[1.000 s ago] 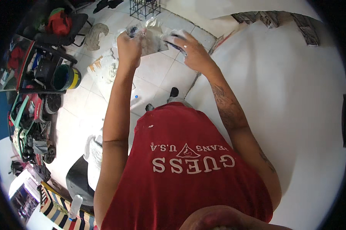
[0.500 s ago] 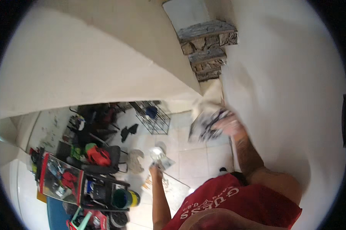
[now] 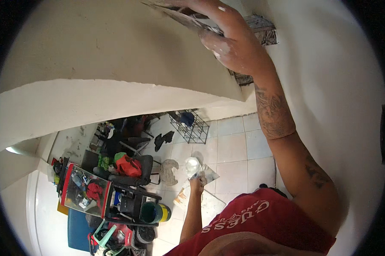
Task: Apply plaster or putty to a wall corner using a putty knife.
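Note:
My right hand (image 3: pixel 228 45) is raised high, closed on a flat metal trowel (image 3: pixel 185 16) whose blade lies at the pale plastered surface (image 3: pixel 115 47) above, touching it or very close. White smears mark its skin and the blade's far end runs into the plaster's shadow. Low in the middle, my left hand (image 3: pixel 196 184) grips a metal plate (image 3: pixel 210 176) that carries a mound of white paste (image 3: pixel 192 167). Its fingers are small in view and partly behind the plate's handle area.
Stone-faced steps (image 3: pixel 265 30) are behind my right arm, beside a white wall (image 3: pixel 329 85). Below are a wire rack (image 3: pixel 196 132), chairs (image 3: pixel 137 168), a glass-topped case (image 3: pixel 83 190), a green-and-yellow bucket (image 3: pixel 160 211) and a stained board (image 3: pixel 209 205) on tiles (image 3: pixel 231 145).
My right hand and trowel have swept up from low in front to the plaster overhead. The view has tipped upward. My left hand stays low with the plate and paste.

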Tool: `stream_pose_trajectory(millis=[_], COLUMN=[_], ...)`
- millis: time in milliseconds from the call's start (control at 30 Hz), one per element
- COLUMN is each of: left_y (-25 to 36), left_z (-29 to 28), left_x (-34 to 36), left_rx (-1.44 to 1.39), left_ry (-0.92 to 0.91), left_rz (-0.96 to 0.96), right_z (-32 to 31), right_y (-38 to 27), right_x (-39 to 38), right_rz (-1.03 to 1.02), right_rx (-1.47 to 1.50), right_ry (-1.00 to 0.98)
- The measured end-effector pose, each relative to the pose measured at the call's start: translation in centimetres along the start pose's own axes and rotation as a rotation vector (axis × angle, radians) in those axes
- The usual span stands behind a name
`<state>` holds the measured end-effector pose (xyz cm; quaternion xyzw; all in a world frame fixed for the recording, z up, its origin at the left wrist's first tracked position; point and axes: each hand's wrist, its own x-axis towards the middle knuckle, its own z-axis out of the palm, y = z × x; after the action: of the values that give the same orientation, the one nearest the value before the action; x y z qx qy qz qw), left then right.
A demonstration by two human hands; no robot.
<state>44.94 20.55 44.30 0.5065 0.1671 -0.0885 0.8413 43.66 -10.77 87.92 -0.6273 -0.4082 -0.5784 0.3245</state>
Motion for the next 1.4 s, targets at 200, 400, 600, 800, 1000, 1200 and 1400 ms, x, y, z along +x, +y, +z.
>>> stream_pose_trajectory(millis=[200,400,600,800,1000,1200,1400], left_y=[0.2,-0.8,-1.4,-2.0,0.4,0.0,-1.2], left_z=[-0.2,-1.1,2.2,2.0,2.0,0.6,-0.2], left_x=[-0.1,-0.5,-0.5,0.4,-0.8,-0.7,0.3], left_rx=[0.038,0.019,0.092,0.073,-0.017,0.028,0.038], left_ry=[0.037,-0.064,-0.022,-0.021,-0.034,-0.081,-0.052], left_rz=[0.014,-0.061,-0.060,-0.017,-0.015,-0.020,-0.006], right_z=[-0.7,0.9,2.1,2.0,1.2,0.7,3.0], right_y=[-0.6,-3.3,-3.2,-4.4,-4.8,-1.8,0.9], right_x=[1.4,-0.4,-4.0,-6.1,-6.2,0.5,2.4], right_rz=[-0.083,0.015,-0.069,0.035,0.083,0.071,0.126], right_rx=[0.083,-0.012,-0.109,-0.087,0.063,0.047,-0.096], right_ry=[-0.145,-0.085,0.017,-0.041,-0.174,0.105,-0.029])
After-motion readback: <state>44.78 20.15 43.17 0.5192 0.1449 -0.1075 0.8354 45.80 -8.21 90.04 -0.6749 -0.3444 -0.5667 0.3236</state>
